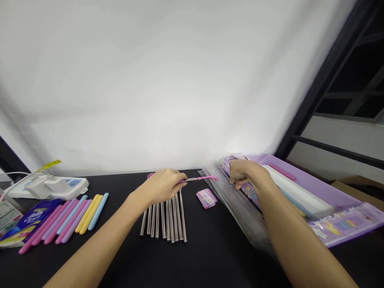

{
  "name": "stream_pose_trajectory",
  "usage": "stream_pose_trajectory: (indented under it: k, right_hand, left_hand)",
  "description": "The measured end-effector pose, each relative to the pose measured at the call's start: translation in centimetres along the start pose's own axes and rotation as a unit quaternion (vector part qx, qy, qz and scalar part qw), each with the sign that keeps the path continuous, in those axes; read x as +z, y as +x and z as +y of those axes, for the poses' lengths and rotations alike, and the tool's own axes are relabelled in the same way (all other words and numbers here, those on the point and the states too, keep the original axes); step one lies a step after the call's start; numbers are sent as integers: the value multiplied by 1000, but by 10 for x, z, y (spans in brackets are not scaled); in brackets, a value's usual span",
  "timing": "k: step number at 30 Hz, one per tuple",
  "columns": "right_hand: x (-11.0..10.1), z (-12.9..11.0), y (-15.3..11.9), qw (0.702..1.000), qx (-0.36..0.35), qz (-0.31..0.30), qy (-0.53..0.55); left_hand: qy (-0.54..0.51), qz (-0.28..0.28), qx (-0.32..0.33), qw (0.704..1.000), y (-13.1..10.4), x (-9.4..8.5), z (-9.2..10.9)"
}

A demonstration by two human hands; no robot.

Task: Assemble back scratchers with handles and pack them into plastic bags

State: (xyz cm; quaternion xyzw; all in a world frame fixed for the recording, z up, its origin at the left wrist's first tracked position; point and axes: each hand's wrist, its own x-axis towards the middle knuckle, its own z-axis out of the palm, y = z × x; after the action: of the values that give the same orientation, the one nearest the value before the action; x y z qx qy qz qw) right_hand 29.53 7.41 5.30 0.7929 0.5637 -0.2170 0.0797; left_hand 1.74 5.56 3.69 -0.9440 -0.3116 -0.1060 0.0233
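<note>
My left hand (168, 185) is closed around a slim metal piece with pink ends (204, 178), whose bent pink tip points right. Just below that hand, several silver metal rods (168, 220) lie side by side on the black table (192, 264); their upper ends are partly hidden by it. My right hand (240, 172) has its fingers curled at a purple printed packet (250, 192), beside a stack of clear plastic bags (240, 216). Whatever sits in its fingers is hidden. Between the hands lies a small pile of pink printed cards (207, 198).
At the left are several pink, purple, yellow and blue sticks (76, 220), a blue packet (34, 216) and a white power strip (75, 187) with plugs. A purple tray (318, 194) holding a white block (300, 190) stands right. A white sheet (180, 80) hangs behind.
</note>
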Motion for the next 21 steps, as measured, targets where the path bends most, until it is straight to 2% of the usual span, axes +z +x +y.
stream_pose_trajectory:
  k: [4,8,11,13,15,18,20,21]
  right_hand:
    - [0,2,-1,999,-15,17,-24]
    - [-10,-1,-15,997,-38,58,-44]
    - [-21,-6,-29,990,-83,109,-44]
    - [-27,-10,-38,979,-150,139,23]
    - [-28,-16,-44,952,-227,122,167]
    - [-23,-25,-46,873,-299,20,385]
    - [-19,-31,-44,825,-336,-11,453]
    - [-18,-33,-44,811,-358,-12,463]
  left_hand:
    - [-17,-8,1,1000,0,3,0]
    - [-59,-3,-5,998,0,1,3]
    - [-146,-10,-33,989,0,-4,6]
    - [-239,-25,-56,969,-1,-8,7]
    - [-333,-37,-75,939,-1,-12,7]
    - [-409,-47,-93,907,-4,-19,2]
    - [-416,-49,-93,903,-7,-24,-4]
    - [-411,-50,-92,906,-9,-26,-8]
